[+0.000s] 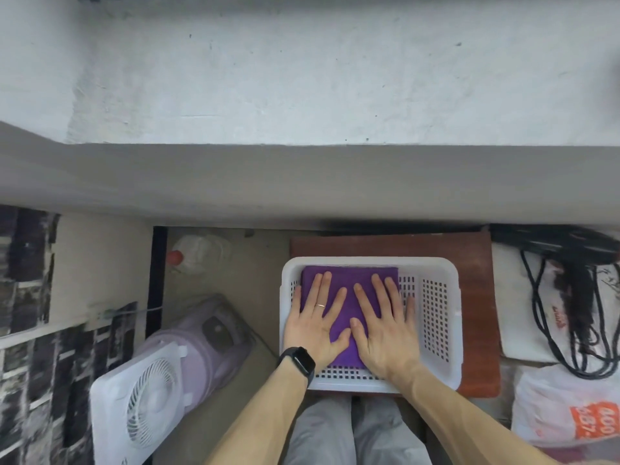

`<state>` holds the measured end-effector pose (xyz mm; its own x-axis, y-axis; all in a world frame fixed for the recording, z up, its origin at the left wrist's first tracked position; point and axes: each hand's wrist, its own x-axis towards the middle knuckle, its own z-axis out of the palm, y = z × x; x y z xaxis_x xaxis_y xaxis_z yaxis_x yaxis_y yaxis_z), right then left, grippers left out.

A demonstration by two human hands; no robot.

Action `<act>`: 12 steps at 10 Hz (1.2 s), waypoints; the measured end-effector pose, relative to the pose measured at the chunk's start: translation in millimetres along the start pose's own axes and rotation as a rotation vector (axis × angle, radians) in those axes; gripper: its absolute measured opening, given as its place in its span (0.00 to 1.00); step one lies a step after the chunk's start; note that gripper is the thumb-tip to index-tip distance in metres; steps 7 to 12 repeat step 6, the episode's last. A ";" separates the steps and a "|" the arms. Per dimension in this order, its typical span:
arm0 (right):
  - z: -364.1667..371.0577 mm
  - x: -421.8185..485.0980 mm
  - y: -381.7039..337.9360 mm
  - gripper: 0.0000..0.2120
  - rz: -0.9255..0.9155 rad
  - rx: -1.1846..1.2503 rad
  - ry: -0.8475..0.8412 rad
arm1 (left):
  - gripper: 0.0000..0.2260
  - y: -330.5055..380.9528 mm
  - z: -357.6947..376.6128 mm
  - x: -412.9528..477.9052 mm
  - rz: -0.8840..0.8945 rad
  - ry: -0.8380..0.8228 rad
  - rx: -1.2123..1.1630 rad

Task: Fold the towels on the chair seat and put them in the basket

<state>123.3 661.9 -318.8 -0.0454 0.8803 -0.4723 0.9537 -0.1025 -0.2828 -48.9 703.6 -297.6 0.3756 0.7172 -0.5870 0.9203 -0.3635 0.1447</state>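
Observation:
A white perforated plastic basket (439, 317) stands on the reddish-brown chair seat (476, 250). A folded purple towel (349, 280) lies flat in the basket's left half. My left hand (315, 317), with a ring and a black watch on the wrist, presses flat on the towel's left part, fingers straight and spread. My right hand (382, 323) presses flat on its right part, little finger at the towel's right edge. The basket's right half holds nothing. No other towel shows on the seat.
A white and lilac box fan (151, 391) lies on the floor at the left, with a clear bottle with a red cap (194, 253) behind it. Bags with black cords (553, 303) and a white plastic bag (570, 411) crowd the right. A grey ledge runs across behind.

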 end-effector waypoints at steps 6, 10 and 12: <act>-118.7 -17.1 -25.1 0.29 -0.069 -0.082 -0.357 | 0.30 25.0 -90.5 -37.5 -0.017 -0.172 0.061; -118.7 -17.1 -25.1 0.29 -0.069 -0.082 -0.357 | 0.30 25.0 -90.5 -37.5 -0.017 -0.172 0.061; -118.7 -17.1 -25.1 0.29 -0.069 -0.082 -0.357 | 0.30 25.0 -90.5 -37.5 -0.017 -0.172 0.061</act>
